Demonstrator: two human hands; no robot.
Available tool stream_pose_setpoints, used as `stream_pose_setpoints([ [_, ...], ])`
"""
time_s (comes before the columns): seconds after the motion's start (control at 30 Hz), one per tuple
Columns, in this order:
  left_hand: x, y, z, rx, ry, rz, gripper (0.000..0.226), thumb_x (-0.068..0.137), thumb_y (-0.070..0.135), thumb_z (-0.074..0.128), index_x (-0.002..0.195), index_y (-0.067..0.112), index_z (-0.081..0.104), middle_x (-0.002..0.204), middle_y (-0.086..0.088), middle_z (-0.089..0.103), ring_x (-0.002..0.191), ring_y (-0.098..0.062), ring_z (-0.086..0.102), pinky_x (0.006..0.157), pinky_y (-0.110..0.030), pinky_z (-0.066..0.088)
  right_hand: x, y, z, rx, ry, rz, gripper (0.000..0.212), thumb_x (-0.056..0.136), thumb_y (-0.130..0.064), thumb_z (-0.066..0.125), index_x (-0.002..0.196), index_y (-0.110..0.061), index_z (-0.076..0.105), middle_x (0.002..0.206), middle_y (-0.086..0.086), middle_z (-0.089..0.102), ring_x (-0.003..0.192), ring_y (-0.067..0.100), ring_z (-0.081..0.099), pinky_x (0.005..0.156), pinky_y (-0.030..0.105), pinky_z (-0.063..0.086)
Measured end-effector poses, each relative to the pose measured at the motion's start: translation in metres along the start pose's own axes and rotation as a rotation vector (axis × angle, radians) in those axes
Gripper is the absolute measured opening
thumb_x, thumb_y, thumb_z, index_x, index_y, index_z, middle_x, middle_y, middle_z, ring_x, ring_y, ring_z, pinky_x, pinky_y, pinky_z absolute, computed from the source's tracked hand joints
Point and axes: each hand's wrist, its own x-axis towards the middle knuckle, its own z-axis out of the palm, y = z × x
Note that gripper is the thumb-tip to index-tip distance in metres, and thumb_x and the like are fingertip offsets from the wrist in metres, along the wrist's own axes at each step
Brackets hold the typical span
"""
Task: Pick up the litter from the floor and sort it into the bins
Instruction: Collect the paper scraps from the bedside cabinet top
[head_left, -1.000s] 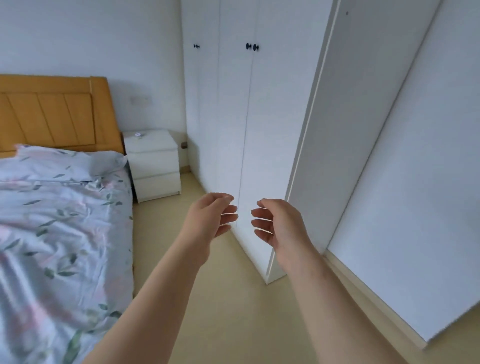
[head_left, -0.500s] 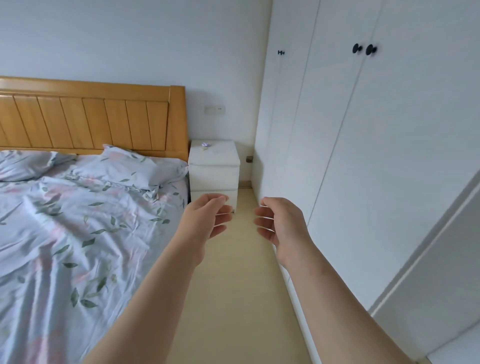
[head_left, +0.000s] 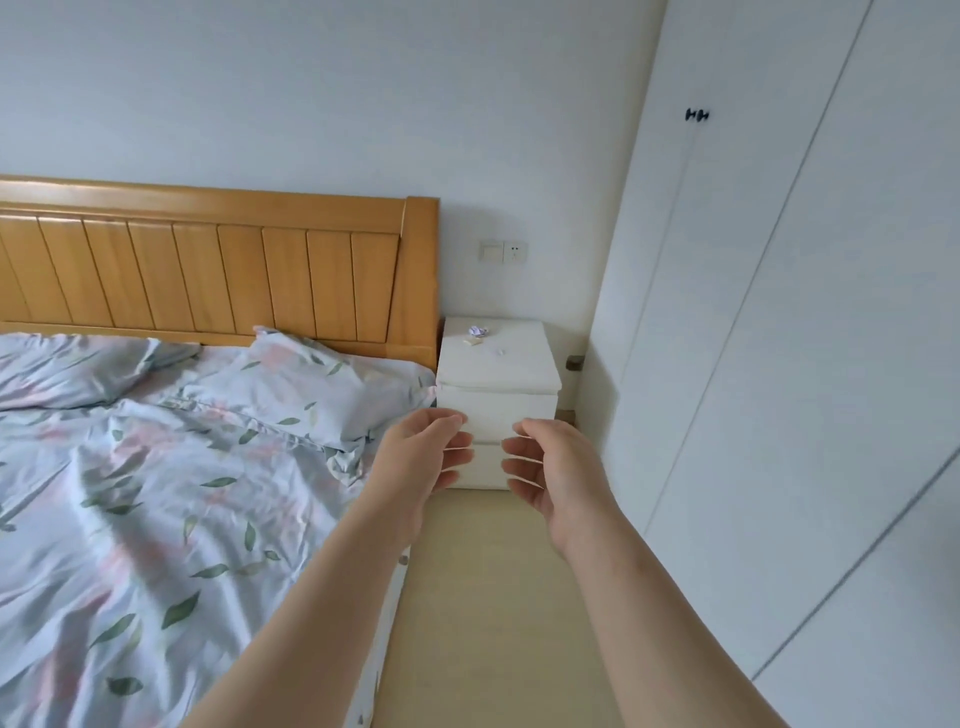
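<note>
Since half a second ago the view has swung left and drawn nearer the white nightstand (head_left: 519, 366), which now sits centred behind the hands, while the wardrobe (head_left: 779, 364) has slid toward the right edge. Left hand (head_left: 421, 462) and right hand (head_left: 558, 467) hover side by side, apart, fingers loosely curled toward each other, holding nothing. On the nightstand's top lie a crumpled paper ball (head_left: 478, 331) near the back, a beige scrap (head_left: 473, 341) just in front of it, and a tiny white bit (head_left: 500, 352) nearer the middle. A bed (head_left: 156, 493) with a leaf-print cover fills the left, its pillow (head_left: 317, 384) beside the nightstand. The wardrobe walls off the right, with a narrow strip of beige floor (head_left: 493, 597) between them.
</note>
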Motion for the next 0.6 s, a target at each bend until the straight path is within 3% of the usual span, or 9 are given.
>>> stream_pose_setpoints([
  [0.27, 0.161, 0.016, 0.034, 0.076, -0.026, -0.015, 0.012, 0.095, 0.017, 0.050, 0.096, 0.017, 0.062, 0.090, -0.005, 0.066, 0.084, -0.016, 0.064, 0.083, -0.032, 0.051, 0.160, -0.024, 0.019, 0.014, 0.011, 0.041, 0.009, 0.091, -0.018, 0.054, 0.084, -0.015, 0.059, 0.076, 0.001, 0.064, 0.067, 0.017, 0.058, 0.062, 0.027, 0.048],
  [0.6, 0.379, 0.032, 0.140, 0.079, 0.034, -0.042, 0.014, 0.096, 0.021, 0.051, 0.101, 0.017, 0.063, 0.094, -0.004, 0.068, 0.089, -0.017, 0.065, 0.080, -0.029, 0.052, 0.397, -0.080, 0.001, -0.041, -0.023, 0.060, 0.008, 0.092, -0.017, 0.053, 0.089, -0.013, 0.060, 0.077, 0.002, 0.064, 0.067, 0.017, 0.058, 0.062, 0.026, 0.048],
])
